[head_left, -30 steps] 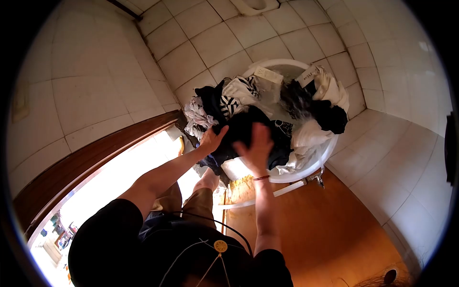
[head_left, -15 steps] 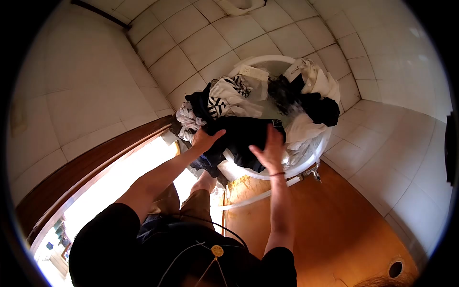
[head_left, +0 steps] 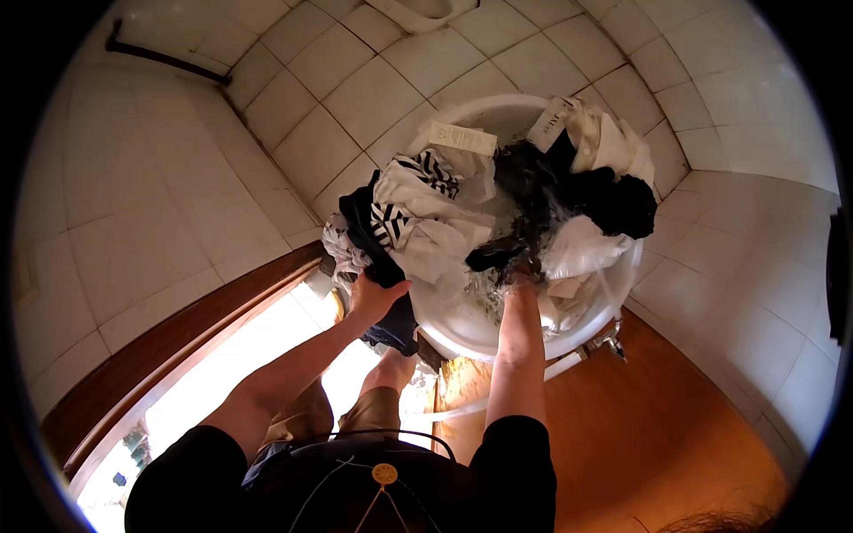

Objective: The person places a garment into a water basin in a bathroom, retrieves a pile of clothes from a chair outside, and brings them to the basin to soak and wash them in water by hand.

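Observation:
My left hand [head_left: 378,300] rests on dark cloth [head_left: 391,327] hanging over the near-left rim of a round white tub [head_left: 453,340]. Its thumb points right, apart from the hand, and some fingers are hard to see. My right hand [head_left: 522,272] is down in the water, its fingers hidden by splash and black cloth [head_left: 493,255]. White clothing with a black-and-white pattern [head_left: 400,222] lies at the tub's left. A black garment [head_left: 613,200] and a cream buttoned garment [head_left: 613,142] lie at its right.
Two printed cards or labels, one pale [head_left: 463,139] and one with dark lettering [head_left: 548,124], lie at the far side. A metal tap [head_left: 611,342] and white pipe [head_left: 564,362] are by the near rim. Tiled walls surround the tub; an orange-brown surface [head_left: 622,435] lies below.
The large black garment under both hands has gone from the near rim, and black cloth is now in the water. My right hand has gone down into splashing water; my left stays by the rim.

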`<state>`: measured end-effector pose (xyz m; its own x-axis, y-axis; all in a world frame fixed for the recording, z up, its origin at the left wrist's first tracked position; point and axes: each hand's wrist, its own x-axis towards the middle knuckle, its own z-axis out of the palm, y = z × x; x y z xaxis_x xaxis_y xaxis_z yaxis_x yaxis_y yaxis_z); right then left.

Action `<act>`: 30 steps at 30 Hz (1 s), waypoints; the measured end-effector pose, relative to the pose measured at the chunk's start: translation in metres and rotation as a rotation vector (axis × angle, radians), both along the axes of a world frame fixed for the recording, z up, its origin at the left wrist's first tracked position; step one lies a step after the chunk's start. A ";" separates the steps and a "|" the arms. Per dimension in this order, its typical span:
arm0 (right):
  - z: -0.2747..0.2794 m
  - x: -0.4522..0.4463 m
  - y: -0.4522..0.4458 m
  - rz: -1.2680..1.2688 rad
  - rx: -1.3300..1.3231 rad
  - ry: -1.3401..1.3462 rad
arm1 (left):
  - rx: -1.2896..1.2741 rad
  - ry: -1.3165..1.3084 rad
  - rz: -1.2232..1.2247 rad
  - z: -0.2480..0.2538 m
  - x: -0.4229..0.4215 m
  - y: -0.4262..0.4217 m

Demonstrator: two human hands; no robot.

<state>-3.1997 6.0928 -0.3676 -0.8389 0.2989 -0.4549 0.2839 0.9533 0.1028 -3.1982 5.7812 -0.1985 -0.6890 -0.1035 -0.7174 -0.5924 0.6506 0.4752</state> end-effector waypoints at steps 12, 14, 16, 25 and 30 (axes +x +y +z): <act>0.141 0.022 0.018 -0.962 -1.191 0.934 | -0.205 -0.075 -0.018 -0.008 0.003 0.011; 0.230 0.021 0.019 -1.163 -1.380 1.120 | -0.178 -0.060 -0.015 0.006 0.001 0.015; 0.311 0.029 0.016 -1.111 -1.451 1.131 | -0.223 -0.037 -0.020 0.004 0.001 0.014; 0.271 0.032 -0.015 -0.184 -0.728 0.449 | -0.223 -0.063 -0.022 0.009 -0.002 0.015; 0.195 -0.008 -0.082 -0.117 -0.288 0.026 | -0.239 -0.020 -0.026 0.008 0.001 0.015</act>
